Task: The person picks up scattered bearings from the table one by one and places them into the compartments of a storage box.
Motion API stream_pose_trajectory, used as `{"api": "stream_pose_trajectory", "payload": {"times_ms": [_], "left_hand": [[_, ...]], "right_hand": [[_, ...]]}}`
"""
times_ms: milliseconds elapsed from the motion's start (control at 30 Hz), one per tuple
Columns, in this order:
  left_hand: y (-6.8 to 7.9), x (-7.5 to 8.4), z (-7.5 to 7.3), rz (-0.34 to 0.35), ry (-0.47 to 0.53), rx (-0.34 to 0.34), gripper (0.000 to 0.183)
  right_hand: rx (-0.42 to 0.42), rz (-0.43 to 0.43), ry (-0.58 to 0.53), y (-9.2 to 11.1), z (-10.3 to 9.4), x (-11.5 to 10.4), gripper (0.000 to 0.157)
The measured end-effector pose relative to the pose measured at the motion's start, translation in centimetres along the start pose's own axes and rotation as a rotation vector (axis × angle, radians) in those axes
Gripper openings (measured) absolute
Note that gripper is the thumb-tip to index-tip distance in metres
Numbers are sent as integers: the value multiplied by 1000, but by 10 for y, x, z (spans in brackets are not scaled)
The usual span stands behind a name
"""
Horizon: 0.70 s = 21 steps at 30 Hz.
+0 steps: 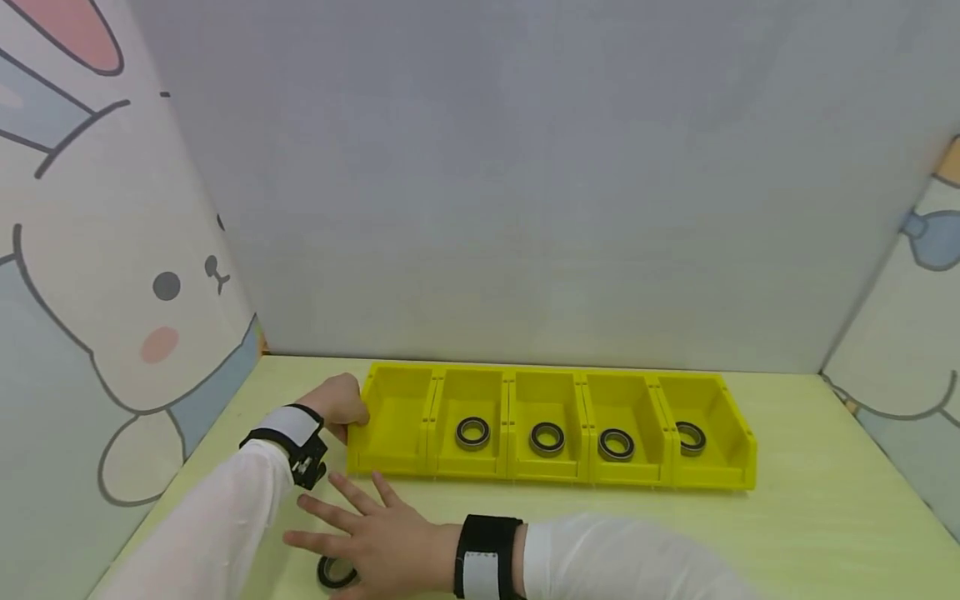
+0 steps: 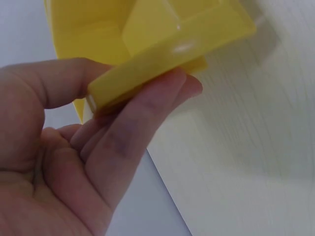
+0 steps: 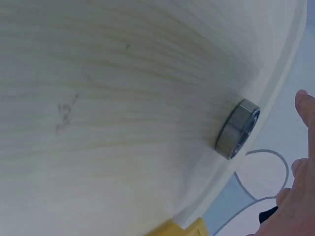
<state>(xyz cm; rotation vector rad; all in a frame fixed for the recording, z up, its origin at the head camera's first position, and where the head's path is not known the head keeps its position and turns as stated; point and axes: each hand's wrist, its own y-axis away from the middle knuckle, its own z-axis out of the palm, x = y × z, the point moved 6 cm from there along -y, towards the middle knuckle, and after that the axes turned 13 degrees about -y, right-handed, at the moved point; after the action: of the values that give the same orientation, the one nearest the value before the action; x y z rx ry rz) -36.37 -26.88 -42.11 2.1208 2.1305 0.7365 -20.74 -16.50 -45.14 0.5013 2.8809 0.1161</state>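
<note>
A row of joined yellow bins (image 1: 400,461) stands along the back of the table. My left hand (image 1: 339,402) grips the left side wall of the leftmost bin; in the left wrist view the thumb and fingers pinch its yellow edge (image 2: 172,51). My right hand (image 1: 393,537) is held over the table in front of the bins, fingers spread and straight, gripping nothing. Partly hidden beneath it, a ball bearing (image 1: 323,572) with a black face lies on the table. In the right wrist view this bearing (image 3: 231,133) shows its metal rim, apart from the fingers (image 3: 312,140).
Each bin right of the leftmost holds one bearing, such as this bearing (image 1: 461,433) and the rightmost bearing (image 1: 702,438). A plain grey wall (image 1: 525,183) rises behind the pale table (image 1: 810,500), with cartoon-printed panels (image 1: 112,275) at both sides.
</note>
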Motion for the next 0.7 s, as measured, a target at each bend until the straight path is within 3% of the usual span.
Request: {"api": "stream_pose_trajectory", "payload": {"times_ms": [400, 600, 700], "left_hand": [[2, 3, -1, -27, 1, -14, 13], [7, 5, -2, -20, -1, -10, 10], [9, 5, -3, -19, -5, -9, 9]], "right_hand": [[-190, -38, -89, -7, 34, 4, 80], [-216, -88, -139, -4, 35, 1, 67], [-219, -138, -96, -3, 29, -4, 60]]}}
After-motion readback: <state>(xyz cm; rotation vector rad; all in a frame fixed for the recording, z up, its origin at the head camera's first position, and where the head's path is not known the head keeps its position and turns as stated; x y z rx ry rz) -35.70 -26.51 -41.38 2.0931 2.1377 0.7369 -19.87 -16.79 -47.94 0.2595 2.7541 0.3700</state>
